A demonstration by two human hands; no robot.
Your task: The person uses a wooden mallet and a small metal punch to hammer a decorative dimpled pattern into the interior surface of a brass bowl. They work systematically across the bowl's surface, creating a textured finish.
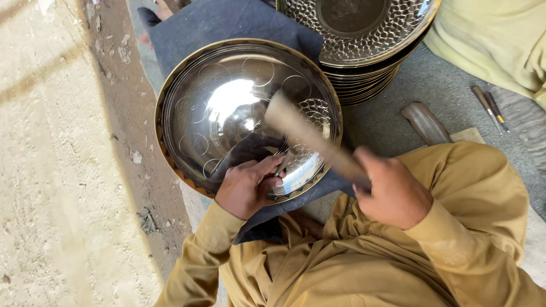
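1. The large round metal tray (227, 108) lies tilted on a dark blue cloth (216, 23) over the person's lap, its shiny face up, with scribed circles and a patch of small hammered scales near its lower right edge.
2. The left hand (245, 186) rests on the tray's lower rim, fingers pinched together around a thin metal punch (280, 165) whose tip touches the tray surface.
3. The right hand (392, 196) is clenched around the handle of a wooden mallet (307, 136), which is blurred and slants up to the left above the tray, crossing in front of the hammered patch and hiding part of it.
4. Just behind the tray, at the top, stands a stack of patterned trays (364, 45), the uppermost fully covered in the scale pattern.
5. On the grey mat (449, 85) to the right lie a dark curved piece (425, 122) and 2 slim hand tools (490, 108), side by side.
6. A pale yellow cloth (500, 45) fills the upper right corner.
7. Bare, dusty concrete floor (57, 170) runs along the left.
8. No packages, labels or signs can be seen.
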